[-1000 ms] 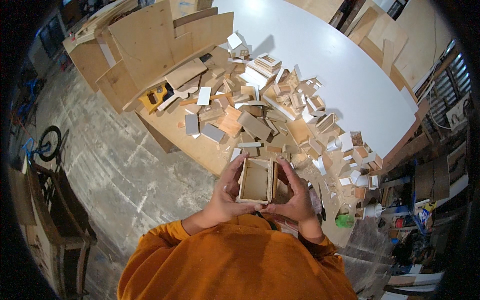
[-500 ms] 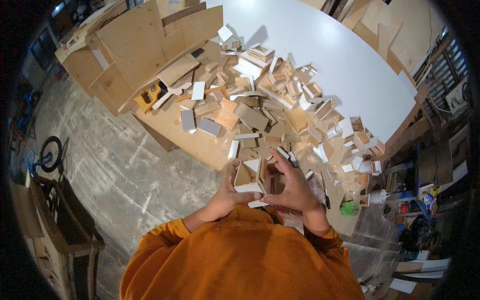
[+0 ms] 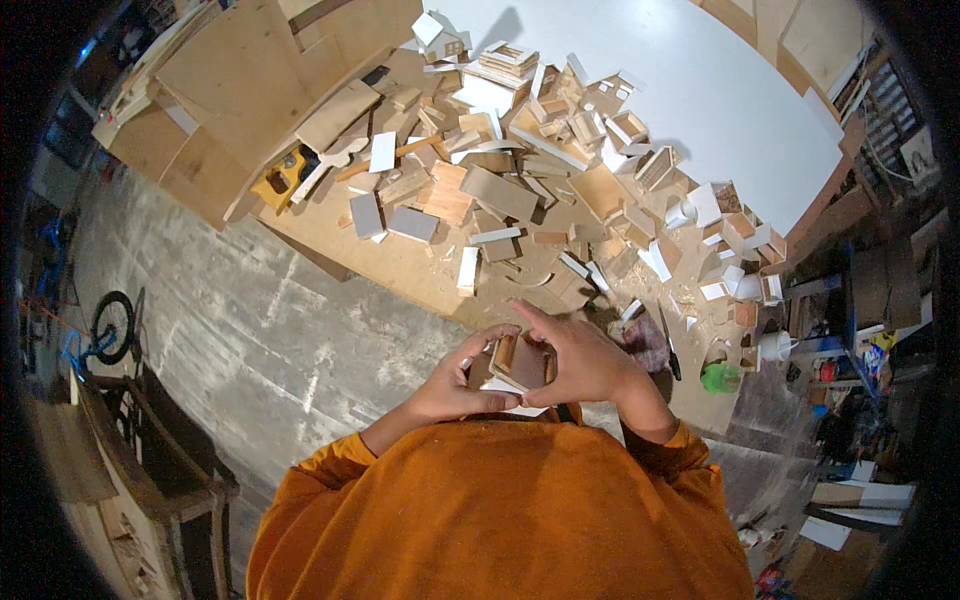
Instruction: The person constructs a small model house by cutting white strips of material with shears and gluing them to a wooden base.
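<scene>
Close to my body, I hold a small wooden box-like piece between both hands. A flat brown face of it shows, along with a pale wood strip at its side and a white part beneath. My left hand is closed on its left side, thumb along the lower edge. From the right, my right hand grips it with the thumb low and the index finger stretched out above. My palms and fingers hide much of the piece. Beyond my hands, the wooden tabletop carries a heap of wooden offcuts.
A yellow-handled saw lies at the table's left. A small white model house stands at the back, before a large white board. Toward the right are a white cup, a green container and a dark slim tool.
The piece has been turned in my hands: its open inside showed before, and now a flat brown face shows. My hands have come slightly lower relative to the table as the view shifted.
</scene>
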